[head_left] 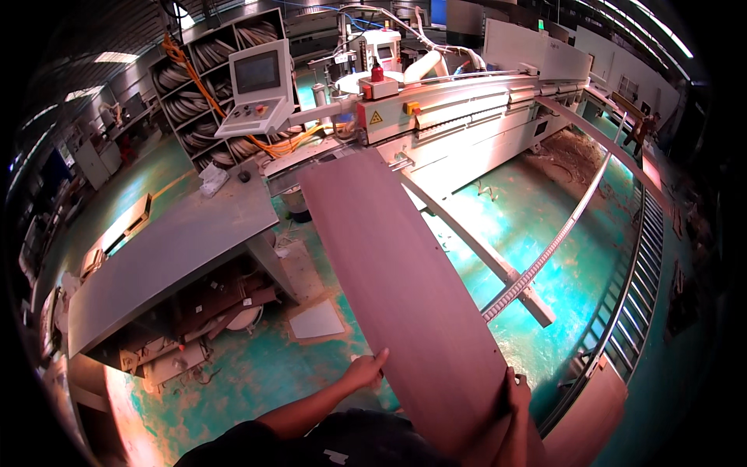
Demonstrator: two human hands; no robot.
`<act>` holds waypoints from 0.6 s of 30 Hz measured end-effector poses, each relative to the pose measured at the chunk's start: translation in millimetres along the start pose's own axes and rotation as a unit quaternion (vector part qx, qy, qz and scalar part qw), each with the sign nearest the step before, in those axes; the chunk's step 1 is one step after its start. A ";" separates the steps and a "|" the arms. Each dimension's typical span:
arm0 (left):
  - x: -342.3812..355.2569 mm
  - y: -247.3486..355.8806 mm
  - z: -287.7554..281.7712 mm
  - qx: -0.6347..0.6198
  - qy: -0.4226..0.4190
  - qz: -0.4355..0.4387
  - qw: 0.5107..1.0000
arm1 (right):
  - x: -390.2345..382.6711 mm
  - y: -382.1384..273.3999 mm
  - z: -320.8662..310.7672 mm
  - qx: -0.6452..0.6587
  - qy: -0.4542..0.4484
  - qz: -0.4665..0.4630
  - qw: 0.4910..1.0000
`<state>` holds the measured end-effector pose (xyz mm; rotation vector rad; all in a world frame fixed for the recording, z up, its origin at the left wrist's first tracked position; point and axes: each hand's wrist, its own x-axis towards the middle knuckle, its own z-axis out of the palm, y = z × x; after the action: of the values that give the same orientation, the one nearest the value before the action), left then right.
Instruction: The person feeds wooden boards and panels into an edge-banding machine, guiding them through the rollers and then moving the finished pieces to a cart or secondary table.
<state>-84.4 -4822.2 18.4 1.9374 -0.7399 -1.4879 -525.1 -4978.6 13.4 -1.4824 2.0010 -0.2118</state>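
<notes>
A long reddish-brown board (405, 280) stretches from my body forward to the infeed end of a large white machine (459, 144). My left hand (367, 369) grips the board's left edge, its thumb on the upper face and the fingers hidden underneath. On the opposite edge, my right hand (517, 389) holds the board with the fingers curled at its rim. Small dark holes dot the right side of the board. Its far end lies close to the machine's front corner, but whether it rests on anything there I cannot tell.
To the left stands a grey worktable (179, 257) with offcuts on its lower shelf. A control panel (261, 86) juts out beside the machine. A support beam with a roller rail (545, 253) extends on the right, near a roller conveyor (626, 311). A person (643, 132) stands far right.
</notes>
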 end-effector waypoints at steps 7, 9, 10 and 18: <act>41.6 -30.6 -60.1 -0.124 -0.002 -0.022 0.992 | 3.1 -73.1 32.0 -0.037 -0.023 0.007 0.999; 47.5 -30.8 -81.4 -0.205 -0.045 -0.075 0.975 | -5.4 -89.4 42.0 -0.045 -0.015 0.011 0.999; 51.4 -29.9 -95.2 -0.263 -0.031 -0.069 0.962 | -9.6 -98.9 47.8 -0.044 -0.013 0.014 0.999; 146.8 24.4 -266.1 -0.476 0.010 0.082 0.876 | -21.5 -179.2 89.8 -0.065 0.013 0.027 0.997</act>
<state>204.9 -4915.5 -3.4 1.0940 -0.0774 -1.3397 -326.1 -5001.6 36.5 -1.5095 2.1087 -0.0799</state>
